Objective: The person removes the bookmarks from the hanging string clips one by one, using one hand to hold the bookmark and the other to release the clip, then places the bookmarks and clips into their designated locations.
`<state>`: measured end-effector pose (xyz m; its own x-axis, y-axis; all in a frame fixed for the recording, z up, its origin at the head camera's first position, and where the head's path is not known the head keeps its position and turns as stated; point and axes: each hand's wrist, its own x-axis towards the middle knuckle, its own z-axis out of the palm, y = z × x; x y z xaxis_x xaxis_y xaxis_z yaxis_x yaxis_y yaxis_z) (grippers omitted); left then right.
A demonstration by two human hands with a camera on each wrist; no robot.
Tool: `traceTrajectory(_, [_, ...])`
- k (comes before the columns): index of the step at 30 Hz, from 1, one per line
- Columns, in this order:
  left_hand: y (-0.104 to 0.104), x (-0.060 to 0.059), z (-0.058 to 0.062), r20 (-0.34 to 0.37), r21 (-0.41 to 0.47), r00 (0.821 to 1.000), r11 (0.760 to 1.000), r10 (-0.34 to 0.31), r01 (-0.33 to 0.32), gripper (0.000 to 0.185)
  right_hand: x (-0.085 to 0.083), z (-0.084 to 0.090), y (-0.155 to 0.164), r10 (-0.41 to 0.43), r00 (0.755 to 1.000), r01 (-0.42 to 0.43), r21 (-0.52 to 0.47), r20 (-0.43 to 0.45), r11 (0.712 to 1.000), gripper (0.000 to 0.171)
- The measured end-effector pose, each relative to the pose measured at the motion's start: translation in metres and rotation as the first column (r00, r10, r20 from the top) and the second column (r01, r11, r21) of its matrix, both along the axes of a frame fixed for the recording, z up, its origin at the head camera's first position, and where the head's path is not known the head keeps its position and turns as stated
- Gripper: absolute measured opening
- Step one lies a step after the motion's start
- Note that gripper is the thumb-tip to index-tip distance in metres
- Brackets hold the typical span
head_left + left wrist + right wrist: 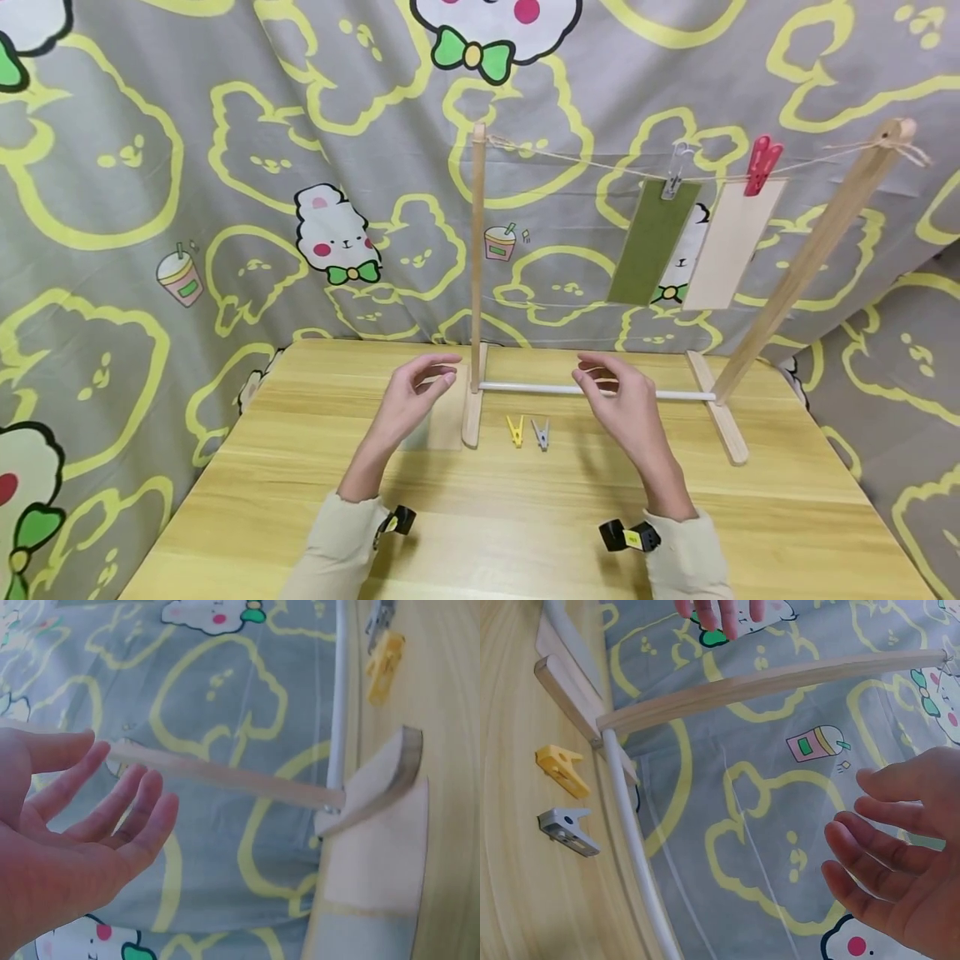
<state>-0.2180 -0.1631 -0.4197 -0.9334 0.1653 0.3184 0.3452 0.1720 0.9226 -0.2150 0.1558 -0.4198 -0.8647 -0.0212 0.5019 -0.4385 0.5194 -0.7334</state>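
2 pegs flat, tips twd person.

A wooden drying rack stands on the table, a string running between its two posts. On the string, right of the left post, a clear peg holds a green strip and a red peg holds a cream strip. Behind the rack hangs a grey cartoon-print cloth.
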Motion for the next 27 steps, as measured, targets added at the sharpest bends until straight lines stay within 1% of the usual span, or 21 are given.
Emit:
traceTrajectory(5, [0.006,-0.003,0.006,-0.037,0.027,0.999,1.0,-0.004,0.005,0.027,-0.001,0.007,-0.001,-0.023,0.998,0.022,-0.011,-0.064,1.0,0.025])
traceTrajectory(9, [0.013,-0.004,0.009,-0.063,0.056,0.998,0.998,-0.03,0.034,0.028,0.0,0.011,0.002,-0.046,0.994,0.043,-0.031,-0.1,0.999,0.027])
traceTrajectory(12, [0.017,-0.006,0.011,-0.087,0.079,0.995,0.996,-0.039,0.046,0.027,-0.001,0.014,0.003,-0.045,0.991,0.039,-0.052,-0.125,0.998,0.026])
traceTrajectory(17, [0.025,-0.007,0.015,-0.127,0.112,0.992,0.993,-0.02,0.035,0.025,-0.002,0.02,0.005,-0.041,0.984,0.032,-0.055,-0.172,0.998,0.027])
traceTrajectory(19, [0.03,-0.007,0.017,-0.13,0.117,0.991,0.992,-0.026,0.041,0.025,-0.002,0.023,0.007,-0.049,0.981,0.04,-0.052,-0.19,0.998,0.027])
traceTrajectory(24, [0.043,-0.009,0.02,-0.124,0.138,0.99,0.987,-0.067,0.084,0.024,0.001,0.029,0.014,-0.053,0.971,0.042,-0.053,-0.232,0.998,0.026])
traceTrajectory(27, [0.05,-0.01,0.021,-0.15,0.135,0.986,0.987,-0.069,0.089,0.023,0.002,0.033,0.017,-0.044,0.965,0.028,-0.065,-0.258,0.998,0.026])
